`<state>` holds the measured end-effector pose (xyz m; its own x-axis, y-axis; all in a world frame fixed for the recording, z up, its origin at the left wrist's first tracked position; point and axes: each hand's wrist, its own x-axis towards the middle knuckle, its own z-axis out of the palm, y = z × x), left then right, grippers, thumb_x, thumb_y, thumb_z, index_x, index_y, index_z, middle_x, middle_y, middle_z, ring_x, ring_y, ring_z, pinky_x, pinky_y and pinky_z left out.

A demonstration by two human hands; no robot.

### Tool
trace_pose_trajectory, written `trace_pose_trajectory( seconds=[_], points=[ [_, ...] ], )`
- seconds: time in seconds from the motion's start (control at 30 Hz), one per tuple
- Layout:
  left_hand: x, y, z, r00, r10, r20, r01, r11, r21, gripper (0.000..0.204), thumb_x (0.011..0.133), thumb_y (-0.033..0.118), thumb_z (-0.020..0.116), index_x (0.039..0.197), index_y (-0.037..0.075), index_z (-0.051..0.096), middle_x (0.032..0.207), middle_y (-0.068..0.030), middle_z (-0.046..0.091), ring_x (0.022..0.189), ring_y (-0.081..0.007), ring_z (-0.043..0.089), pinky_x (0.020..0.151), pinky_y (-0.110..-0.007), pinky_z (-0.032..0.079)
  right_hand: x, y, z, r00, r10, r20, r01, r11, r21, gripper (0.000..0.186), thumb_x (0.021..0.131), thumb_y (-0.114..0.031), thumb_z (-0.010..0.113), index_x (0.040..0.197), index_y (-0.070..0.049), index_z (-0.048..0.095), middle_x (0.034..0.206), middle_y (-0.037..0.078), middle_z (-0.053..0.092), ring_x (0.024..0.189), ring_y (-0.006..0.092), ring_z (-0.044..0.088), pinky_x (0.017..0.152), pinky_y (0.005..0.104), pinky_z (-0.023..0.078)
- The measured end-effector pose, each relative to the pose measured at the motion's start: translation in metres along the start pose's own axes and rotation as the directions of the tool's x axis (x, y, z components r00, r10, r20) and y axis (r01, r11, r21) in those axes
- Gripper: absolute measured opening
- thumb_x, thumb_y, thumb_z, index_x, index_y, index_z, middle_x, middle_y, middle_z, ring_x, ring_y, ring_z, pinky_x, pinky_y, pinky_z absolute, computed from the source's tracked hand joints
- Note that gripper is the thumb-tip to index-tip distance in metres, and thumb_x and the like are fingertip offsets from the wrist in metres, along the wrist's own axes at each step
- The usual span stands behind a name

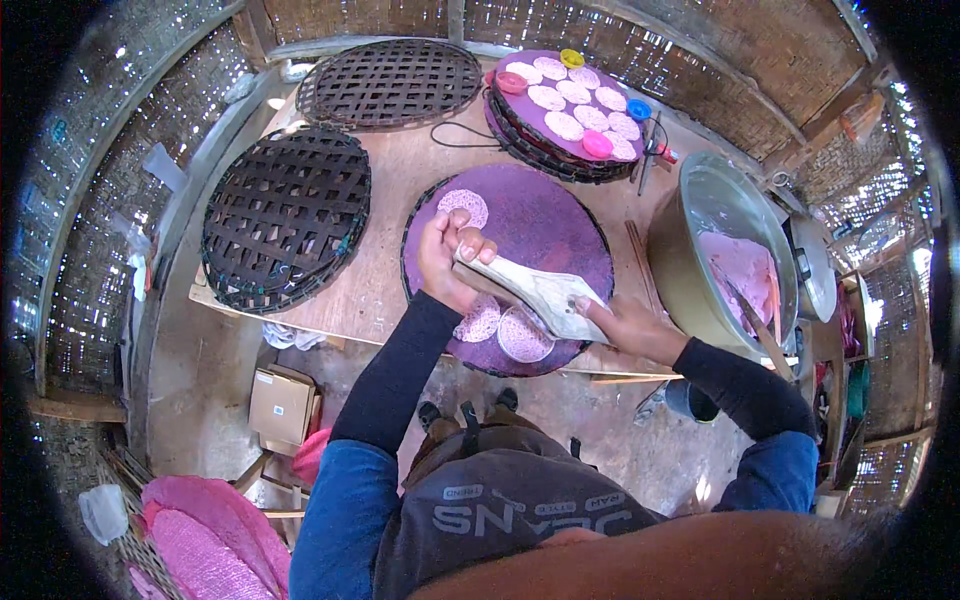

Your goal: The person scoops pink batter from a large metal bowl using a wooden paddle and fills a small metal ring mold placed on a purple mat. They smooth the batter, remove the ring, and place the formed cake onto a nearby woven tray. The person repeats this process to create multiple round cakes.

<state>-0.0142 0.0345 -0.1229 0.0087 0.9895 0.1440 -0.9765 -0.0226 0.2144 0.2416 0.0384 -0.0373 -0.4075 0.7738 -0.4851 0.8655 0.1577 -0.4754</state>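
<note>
Charcoal shirt (500, 478) (pale block lettering (530, 515) across it), blue upper sleeves (345, 510), black forearm sleeves (390, 370), dark shoes (429, 413), bare hands (640, 328)

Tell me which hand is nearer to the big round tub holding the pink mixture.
Right. The right hand is by the tub's near left side; the left hand is farther left, over the purple round mat.

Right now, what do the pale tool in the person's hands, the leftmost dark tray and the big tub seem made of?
Pale tool: probably wood, matt and worn, judging by its smudged, uneven surface. Dark tray: perhaps bamboo strips, dull; the open weave shows. Tub: smooth, slightly shiny, metal or plastic; I can't tell which.
</note>
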Motion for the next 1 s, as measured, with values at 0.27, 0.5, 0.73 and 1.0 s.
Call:
trace_pose_trajectory(
  seconds=[0.27, 0.5, 0.73, 1.0],
  points=[
    [0.006, 0.022, 0.039, 0.947, -0.119, 0.300, 0.101, 0.992, 0.075, 0.083, 0.081, 0.069, 0.035, 0.133, 0.004, 0.033, 0.091, -0.0075, 0.053, 0.091, -0.0244, 0.051, 0.077, -0.039, 0.043, 0.004, 0.004, 0.008, 0.978, -0.194, -0.072, 0.204, 0.963, 0.176, 0.076, 0.086, -0.060, 0.037, 0.066, 0.009, 0.062, 0.047, 0.012, 0.052, 0.046, 0.0221, 0.054, 0.047, 0.0376, 0.042],
    [-0.030, 0.001, 0.056, 0.867, -0.356, 0.348, -0.402, -0.087, 0.912, 0.071, 0.072, 0.038, 0.070, 0.126, 0.002, 0.041, 0.127, -0.0130, 0.045, 0.118, -0.0245, 0.043, 0.099, -0.035, 0.034, -0.012, -0.037, -0.019, 0.952, -0.263, 0.153, 0.157, 0.856, 0.493, 0.063, 0.093, -0.049, 0.031, 0.091, 0.006, 0.062, 0.069, 0.013, 0.060, 0.066, 0.0160, 0.059, 0.061, 0.0319, 0.047],
    [-0.064, 0.012, 0.058, 0.956, 0.227, 0.186, -0.182, -0.038, 0.983, 0.041, 0.069, 0.010, 0.071, 0.106, 0.000, 0.058, 0.099, -0.0104, 0.063, 0.091, -0.0222, 0.060, 0.083, -0.033, 0.045, 0.015, 0.017, 0.043, 0.859, -0.454, -0.236, 0.501, 0.652, 0.569, 0.057, 0.081, -0.029, 0.062, 0.128, -0.004, 0.041, 0.121, 0.014, 0.053, 0.112, 0.0215, 0.050, 0.099, 0.0354, 0.034],
    [-0.095, 0.039, 0.038, 0.856, 0.492, -0.158, -0.047, 0.379, 0.924, 0.032, 0.068, -0.005, 0.066, 0.099, -0.002, 0.057, 0.091, -0.0068, 0.062, 0.077, -0.0139, 0.058, 0.068, -0.026, 0.047, 0.027, 0.021, 0.097, 0.744, -0.619, -0.251, 0.533, 0.776, -0.336, 0.099, 0.063, -0.044, 0.073, 0.136, 0.000, 0.022, 0.129, 0.021, 0.039, 0.121, 0.0327, 0.037, 0.103, 0.0528, 0.020]
  ],
)
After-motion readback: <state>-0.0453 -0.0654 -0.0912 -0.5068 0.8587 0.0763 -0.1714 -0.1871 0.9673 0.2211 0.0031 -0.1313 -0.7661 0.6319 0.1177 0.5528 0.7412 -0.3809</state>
